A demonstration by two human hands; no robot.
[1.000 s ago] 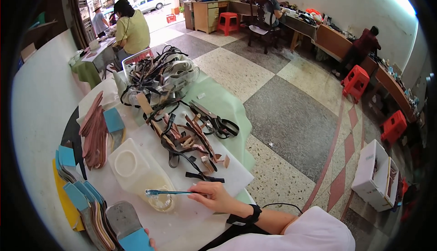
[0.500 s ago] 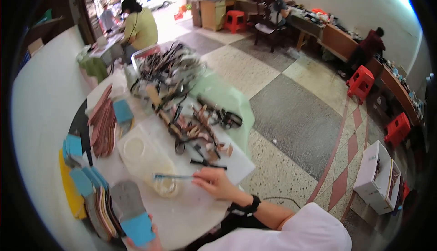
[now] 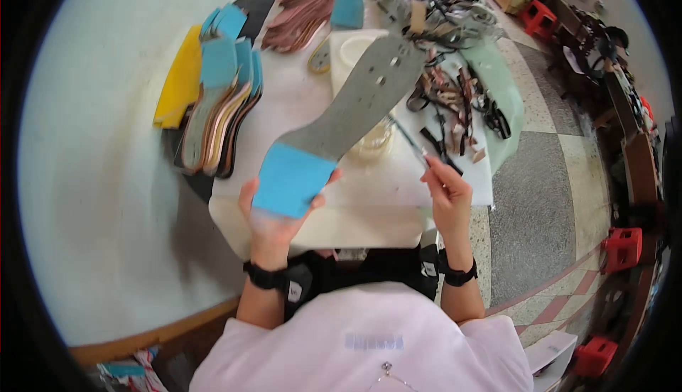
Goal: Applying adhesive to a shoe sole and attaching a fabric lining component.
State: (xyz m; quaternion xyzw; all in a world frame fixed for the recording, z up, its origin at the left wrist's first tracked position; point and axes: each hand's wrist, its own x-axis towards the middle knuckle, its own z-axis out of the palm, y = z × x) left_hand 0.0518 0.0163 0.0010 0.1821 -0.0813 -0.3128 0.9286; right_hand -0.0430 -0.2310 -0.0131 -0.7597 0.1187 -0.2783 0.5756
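My left hand (image 3: 268,227) grips a shoe insole (image 3: 348,111) by its bright blue heel end, thumb and fingers at opposite edges. The insole's long grey part, with small holes toward its far end, is held up at a slant above the table. Between the fingertips of my right hand (image 3: 451,189) is a thin brush (image 3: 410,138) with a bluish handle. The brush's far tip is at the rim of a clear round tub (image 3: 376,149) with yellowish contents, partly hidden behind the insole.
Stacked blue-heeled insoles (image 3: 213,126) lie on the table's left beside a yellow sheet (image 3: 177,79). Pinkish-brown insoles (image 3: 302,15) lie farther back. Tangled straps (image 3: 455,104) cover the right side. Red stools (image 3: 621,250) stand along the right.
The insole has come up from the lower left and now lies in front of the tub. My view has turned downward and left. The brush is still in my right hand.
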